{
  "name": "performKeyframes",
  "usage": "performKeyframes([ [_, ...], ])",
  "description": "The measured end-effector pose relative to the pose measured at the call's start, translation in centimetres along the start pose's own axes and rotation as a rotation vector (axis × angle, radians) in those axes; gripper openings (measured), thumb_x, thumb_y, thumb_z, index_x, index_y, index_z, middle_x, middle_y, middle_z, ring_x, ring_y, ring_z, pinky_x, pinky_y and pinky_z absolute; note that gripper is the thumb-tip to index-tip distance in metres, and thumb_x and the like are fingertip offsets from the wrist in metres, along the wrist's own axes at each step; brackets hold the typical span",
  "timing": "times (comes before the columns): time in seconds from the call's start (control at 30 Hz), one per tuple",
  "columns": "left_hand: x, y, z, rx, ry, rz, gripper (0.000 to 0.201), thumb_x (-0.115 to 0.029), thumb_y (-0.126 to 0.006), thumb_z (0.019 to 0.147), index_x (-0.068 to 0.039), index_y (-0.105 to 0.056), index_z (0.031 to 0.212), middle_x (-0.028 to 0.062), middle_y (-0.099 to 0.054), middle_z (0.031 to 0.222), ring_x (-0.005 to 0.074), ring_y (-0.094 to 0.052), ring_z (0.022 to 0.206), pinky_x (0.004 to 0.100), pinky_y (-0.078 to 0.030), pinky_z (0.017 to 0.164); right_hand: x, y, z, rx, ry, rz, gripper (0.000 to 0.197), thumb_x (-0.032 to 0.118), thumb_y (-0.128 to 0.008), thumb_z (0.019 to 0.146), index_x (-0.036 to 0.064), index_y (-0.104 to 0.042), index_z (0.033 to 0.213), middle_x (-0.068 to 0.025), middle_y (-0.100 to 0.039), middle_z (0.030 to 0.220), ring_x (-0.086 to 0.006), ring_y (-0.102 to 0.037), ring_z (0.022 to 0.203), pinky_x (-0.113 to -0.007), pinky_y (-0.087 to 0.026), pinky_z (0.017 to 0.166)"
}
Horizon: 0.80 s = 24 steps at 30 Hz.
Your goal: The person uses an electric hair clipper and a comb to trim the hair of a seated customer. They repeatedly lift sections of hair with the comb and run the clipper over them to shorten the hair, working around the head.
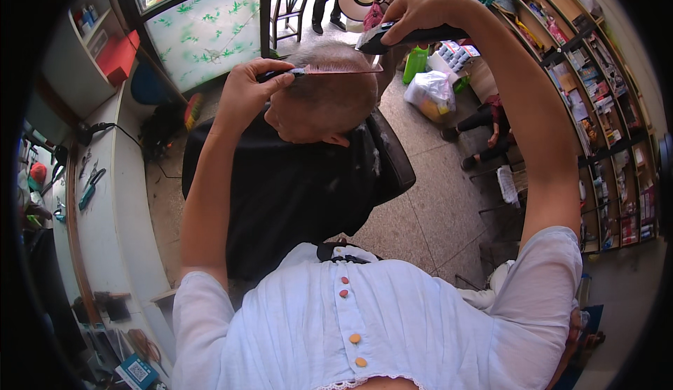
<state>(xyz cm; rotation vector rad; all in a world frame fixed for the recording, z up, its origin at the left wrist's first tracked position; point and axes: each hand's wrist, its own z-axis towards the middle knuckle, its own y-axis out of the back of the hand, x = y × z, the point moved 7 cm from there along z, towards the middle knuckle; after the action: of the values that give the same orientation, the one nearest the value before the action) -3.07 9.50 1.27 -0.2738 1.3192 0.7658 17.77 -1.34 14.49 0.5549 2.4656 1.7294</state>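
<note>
- Over a caped person's head [329,106], the left hand [247,89] grips a comb [343,68] held across it.
- Near the comb's tip, apart from the left, the right hand [429,13] clasps a hair clipper [376,40].
- Below, a black cape [280,194].

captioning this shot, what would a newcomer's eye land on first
Probably the comb in the left hand, held across a person's head at upper centre, with black clippers in the right hand close by. Next come the black cape below the head and the pale blue blouse filling the bottom.
</note>
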Motion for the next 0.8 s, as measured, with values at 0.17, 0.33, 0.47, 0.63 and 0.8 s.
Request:
performKeyframes([
  [0.17, 0.3, 0.4, 1.4, -0.093, -0.094, 0.059, 0.025, -0.017, -0.075, 0.081, -0.002, -0.072, 0.101, 0.0038, -0.071, 0.085, 0.0061, -0.058, 0.071, 0.0225, -0.047, 0.062, -0.3, -0.8, -0.5, 0.14, -0.028, 0.075, 0.042, 0.03, -0.074, 0.078, -0.0022, -0.068, 0.105, -0.007, -0.065, 0.07, -0.0118, -0.061, 0.053, -0.024, -0.05, 0.048],
  [0.33, -0.7, 0.5, 1.7, -0.129, -0.151, 0.161, 0.024, -0.015, -0.075, 0.081, -0.001, -0.072, 0.1, 0.0065, -0.071, 0.087, 0.0101, -0.062, 0.075, 0.0244, -0.048, 0.071, 0.6, -1.0, 0.7, 0.175, -0.006, 0.017, 0.039, 0.029, -0.073, 0.078, -0.0033, -0.068, 0.099, -0.0082, -0.065, 0.067, -0.014, -0.063, 0.052, -0.025, -0.052, 0.05],
  [0.47, -1.9, 0.3, 1.6, -0.144, -0.11, 0.209, 0.024, -0.014, -0.074, 0.081, 0.0, -0.071, 0.1, 0.0066, -0.07, 0.09, 0.0119, -0.062, 0.081, 0.0257, -0.048, 0.076, 2.7, -0.7, 2.4, 0.109, 0.189, -0.155, 0.038, 0.032, -0.073, 0.077, -0.0014, -0.07, 0.093, -0.0067, -0.063, 0.065, -0.0144, -0.063, 0.054, -0.028, -0.051, 0.052],
  [0.63, -3.6, -0.5, 1.4, -0.076, -0.095, 0.252, 0.023, -0.012, -0.073, 0.082, 0.002, -0.07, 0.1, 0.0049, -0.068, 0.094, 0.0099, -0.06, 0.086, 0.0248, -0.046, 0.081, 3.0, -1.0, 3.9, 0.069, 0.22, 0.001, 0.042, 0.04, -0.071, 0.077, 0.0011, -0.07, 0.093, -0.0035, -0.064, 0.066, -0.0139, -0.063, 0.061, -0.03, -0.051, 0.059],
  [0.8, -4.3, -2.3, 1.6, 0.118, -0.004, 0.218, 0.023, -0.011, -0.072, 0.083, 0.003, -0.07, 0.1, 0.0039, -0.067, 0.094, 0.0089, -0.059, 0.087, 0.0238, -0.046, 0.08, -2.6, -0.6, 3.4, 0.008, 0.218, 0.102, 0.038, 0.033, -0.074, 0.08, -0.0009, -0.069, 0.097, -0.0045, -0.063, 0.065, -0.0107, -0.061, 0.051, -0.023, -0.048, 0.048],
])
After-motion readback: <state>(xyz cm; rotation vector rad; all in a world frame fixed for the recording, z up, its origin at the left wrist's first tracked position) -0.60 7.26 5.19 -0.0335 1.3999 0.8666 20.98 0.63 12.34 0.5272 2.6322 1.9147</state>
